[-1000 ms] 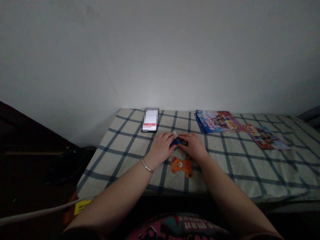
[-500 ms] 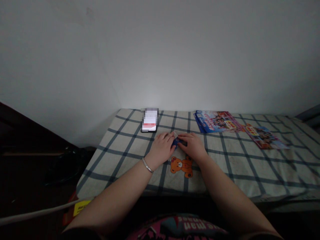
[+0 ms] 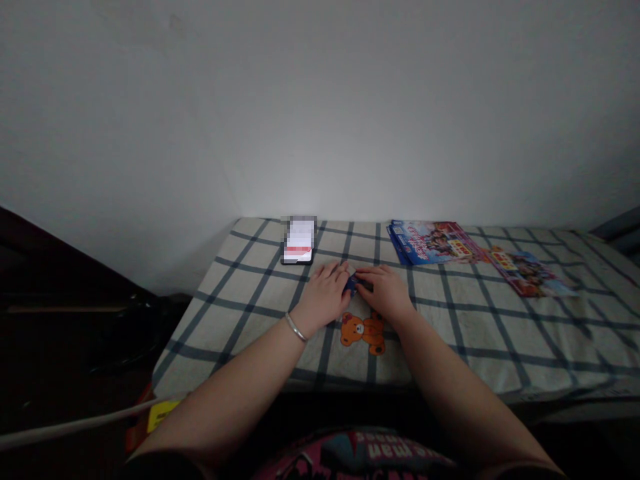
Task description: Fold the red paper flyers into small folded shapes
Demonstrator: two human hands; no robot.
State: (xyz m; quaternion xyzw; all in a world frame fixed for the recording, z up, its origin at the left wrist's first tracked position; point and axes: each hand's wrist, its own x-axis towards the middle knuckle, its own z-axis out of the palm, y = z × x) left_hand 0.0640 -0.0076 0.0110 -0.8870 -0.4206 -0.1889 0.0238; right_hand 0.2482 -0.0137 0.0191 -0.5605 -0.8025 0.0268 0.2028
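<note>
Between my two hands lies a small folded piece of blue and white paper [image 3: 351, 285], partly covered by fingers. My left hand [image 3: 324, 297] rests over its left side, fingers bent and pressing down, with a silver bangle on the wrist. From the right, my right hand [image 3: 384, 291] pinches the paper's edge between thumb and fingers. Both hands are close together on the checked cloth, just above a printed orange teddy bear [image 3: 364, 332]. How the paper is folded under the fingers cannot be made out.
A phone [image 3: 299, 241] with a lit screen lies beyond my left hand, near the wall [image 3: 320, 120]. Several colourful leaflets [image 3: 433, 243] are stacked to the right, and another leaflet [image 3: 533, 273] lies beside them. The checked tablecloth [image 3: 240, 287] covers the table.
Both hands stay in nearly the same place on the paper. The fingers of my left hand have shifted very slightly; nothing else has visibly moved.
</note>
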